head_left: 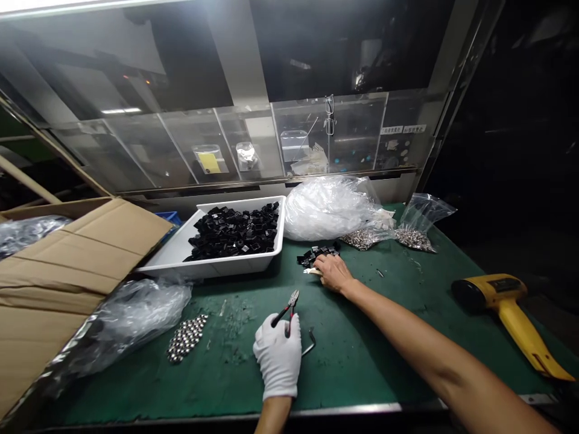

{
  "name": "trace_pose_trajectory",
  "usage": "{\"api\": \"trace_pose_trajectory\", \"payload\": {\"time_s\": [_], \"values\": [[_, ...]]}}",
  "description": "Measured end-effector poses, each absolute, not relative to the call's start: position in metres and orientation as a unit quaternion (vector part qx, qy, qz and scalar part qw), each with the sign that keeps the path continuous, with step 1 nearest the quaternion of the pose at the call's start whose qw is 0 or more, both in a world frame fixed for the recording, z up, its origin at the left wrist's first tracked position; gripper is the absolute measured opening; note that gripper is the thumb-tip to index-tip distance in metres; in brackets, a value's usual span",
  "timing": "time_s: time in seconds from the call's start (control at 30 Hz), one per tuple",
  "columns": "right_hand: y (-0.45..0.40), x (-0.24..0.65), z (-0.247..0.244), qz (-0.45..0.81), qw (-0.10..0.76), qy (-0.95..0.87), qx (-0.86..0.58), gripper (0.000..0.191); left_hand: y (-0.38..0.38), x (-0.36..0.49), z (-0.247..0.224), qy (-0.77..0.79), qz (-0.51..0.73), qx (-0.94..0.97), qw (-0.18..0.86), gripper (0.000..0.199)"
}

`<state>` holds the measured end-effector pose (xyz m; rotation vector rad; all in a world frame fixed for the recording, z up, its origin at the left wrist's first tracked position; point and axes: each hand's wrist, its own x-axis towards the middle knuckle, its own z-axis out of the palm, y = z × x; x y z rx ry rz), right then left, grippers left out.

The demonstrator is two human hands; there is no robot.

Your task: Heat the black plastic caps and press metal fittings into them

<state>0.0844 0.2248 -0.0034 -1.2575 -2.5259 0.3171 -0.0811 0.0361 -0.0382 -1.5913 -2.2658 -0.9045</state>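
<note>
Two hands over the bench: a white-gloved left hand (277,355) closed around red-handled pliers (287,310), a bare right hand (332,272) curled over a pale sliver (312,272), any pinch hidden.
Few black plastic parts (314,254) lie loose beside it on the green mat (344,361); a white tray (210,268) holds a heap of many more.

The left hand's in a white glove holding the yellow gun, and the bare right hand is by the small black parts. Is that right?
Not quite. The head view shows the white-gloved left hand holding pliers, not the yellow gun. The bare right hand is by the small black parts, as you said.
</note>
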Motion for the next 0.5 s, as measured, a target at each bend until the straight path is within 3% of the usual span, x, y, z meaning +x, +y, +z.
{"api": "trace_pose_trajectory", "payload": {"time_s": [0.2, 0.5], "values": [[0.215, 0.089, -0.012, 0.166, 0.180, -0.858, -0.451, 0.025, 0.037, -0.080, -0.037, -0.754, -0.313, -0.566, 0.113, 0.040], [0.167, 0.101, -0.030, 0.272, 0.320, -0.781, -0.463, 0.022, 0.033, -0.066, -0.033, -0.726, -0.265, -0.624, 0.110, 0.037]]}}
